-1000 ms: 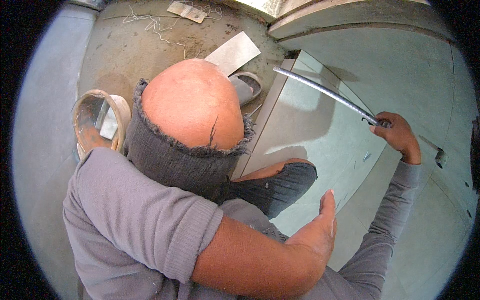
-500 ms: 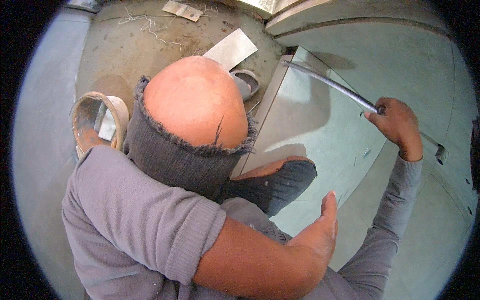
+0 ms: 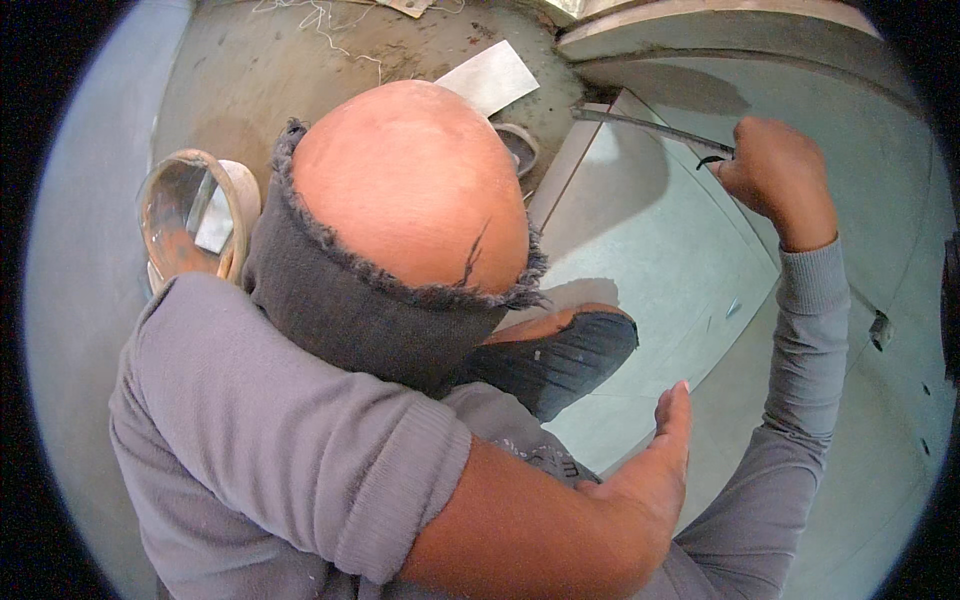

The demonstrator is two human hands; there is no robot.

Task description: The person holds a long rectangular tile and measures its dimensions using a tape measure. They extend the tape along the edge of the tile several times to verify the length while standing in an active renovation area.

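Observation:
My right hand (image 3: pixel 780 175) is closed round one end of a long, thin metal bar (image 3: pixel 655 128). A small dark curved piece shows beside my fingers; the gripped end is hidden. The bar's far tip reaches over the corner of a large pale tile (image 3: pixel 680 230) laid before me. Lower down, my left hand (image 3: pixel 655 450) is held edge-on, fingers straight and together, with nothing visible in it. It is above the tile's near side; whether it touches anything, I cannot tell. My bare knee (image 3: pixel 410 180) and dark trouser leg (image 3: pixel 560 355) hide part of the tile.
A worn round bucket (image 3: pixel 235 215) with a pale flat piece inside stands at the left. Beyond my knee lie a pale rectangular offcut (image 3: pixel 492 80) and a grey rounded object (image 3: pixel 525 140). Thin wire (image 3: pixel 325 30) trails over the dirty floor. A curved step edge (image 3: pixel 720 40) runs at the far right.
My right hand has moved upward and away, and the bar now lies at a flatter angle in view. My left hand keeps almost the same pose. The whole view has shifted slightly.

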